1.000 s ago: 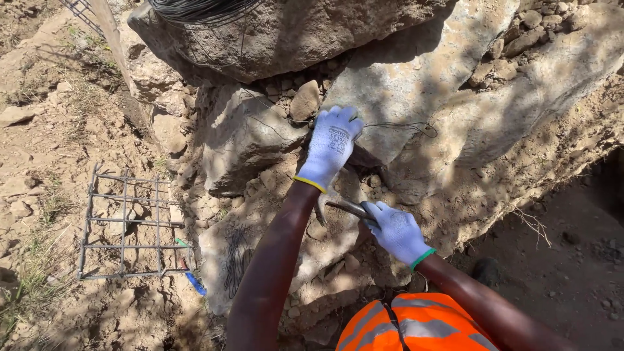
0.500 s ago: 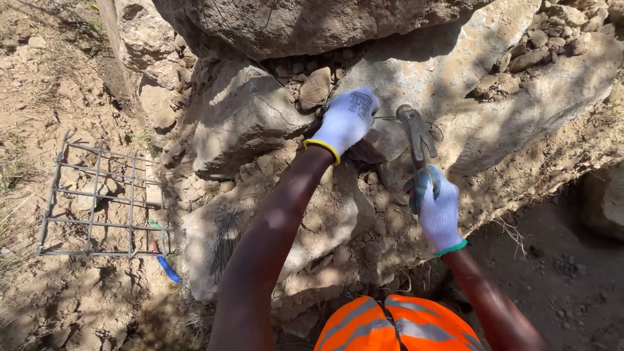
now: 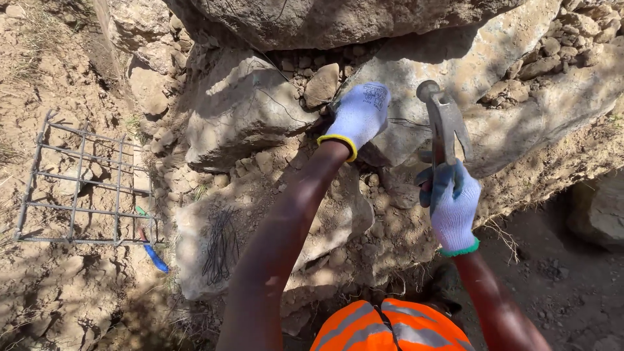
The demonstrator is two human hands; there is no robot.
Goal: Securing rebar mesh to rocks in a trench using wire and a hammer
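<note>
The right hand [image 3: 452,208], in a white knit glove with a green cuff, is wrapped tight around the handle of a claw hammer [image 3: 444,123], gripping low on the shaft so the steel head stands raised above the fist, head tipped toward the rock and claw pointing away to the right; that low grip looks chosen to give the head room to swing. The left hand [image 3: 356,116], gloved in white with a yellow cuff, lies pressed against the face of a big pale rock [image 3: 244,107], fingers curled down onto the stone near a thin dark wire [image 3: 279,71] that runs across it; whether the fingers pinch the wire or a small nail cannot be told, since the glove hides the tips. The hand sits just beside the hammer head, seemingly to steady something at the spot the head faces. A small loose stone [image 3: 322,83] is wedged in the gap above the glove. Lower down, on a flat slab, rests a bundle of short black tie wires [image 3: 220,244], kept within reach of the left arm. To the left, on the dry dirt, lies a square grid of steel bars [image 3: 84,179], with a blue-handled tool [image 3: 155,257] at its corner. An orange reflective vest [image 3: 380,325] shows at the bottom edge.
</note>
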